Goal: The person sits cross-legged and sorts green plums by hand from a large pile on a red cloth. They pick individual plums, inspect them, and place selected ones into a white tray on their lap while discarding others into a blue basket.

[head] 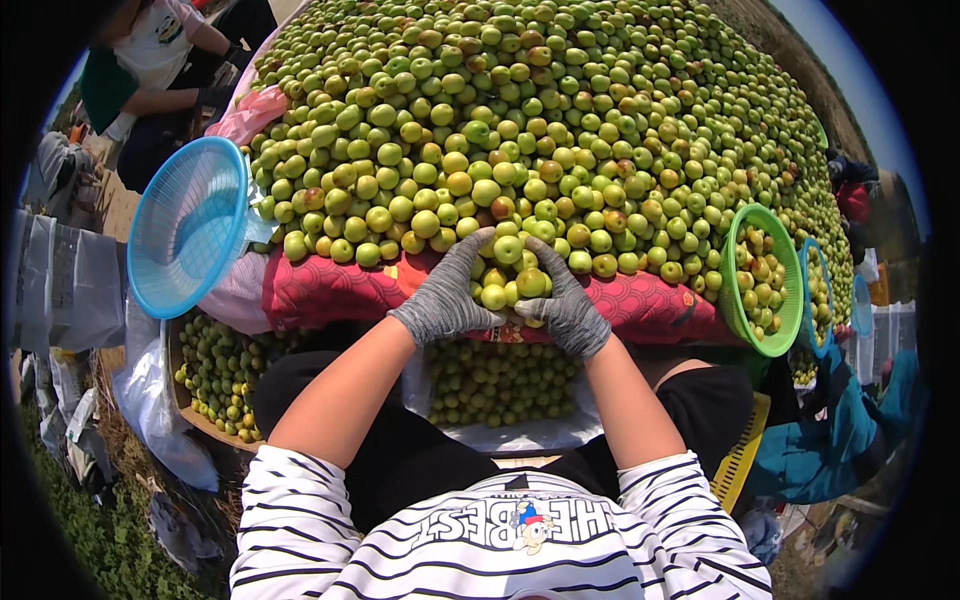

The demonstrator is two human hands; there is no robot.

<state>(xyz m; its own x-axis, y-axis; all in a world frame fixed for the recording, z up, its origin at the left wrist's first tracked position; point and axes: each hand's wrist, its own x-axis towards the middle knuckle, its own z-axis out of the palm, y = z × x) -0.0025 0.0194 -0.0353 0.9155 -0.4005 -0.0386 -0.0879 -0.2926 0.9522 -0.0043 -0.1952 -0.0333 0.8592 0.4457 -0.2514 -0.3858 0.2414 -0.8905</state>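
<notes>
My left hand (448, 294) and my right hand (568, 301), both in grey knit gloves, cup a cluster of small green fruits (508, 279) between them. The fruits look like jujubes, some with reddish-brown patches. Fingers reach around the cluster's far side and the thumbs lie on the near side. This handful sits at the front edge of a large fruit pile (540, 120), above a red patterned cloth (337, 291). Below my forearms, between my knees, stands a lined box of fruits (499, 384).
A blue plastic basket (187, 225) tilts at the left. At the right, a green basket (797, 300) and a blue-rimmed basket (826, 296) hold fruits. Another fruit box (217, 435) stands low left, a yellow crate (739, 454) low right. A co-worker (161, 67) sits upper left.
</notes>
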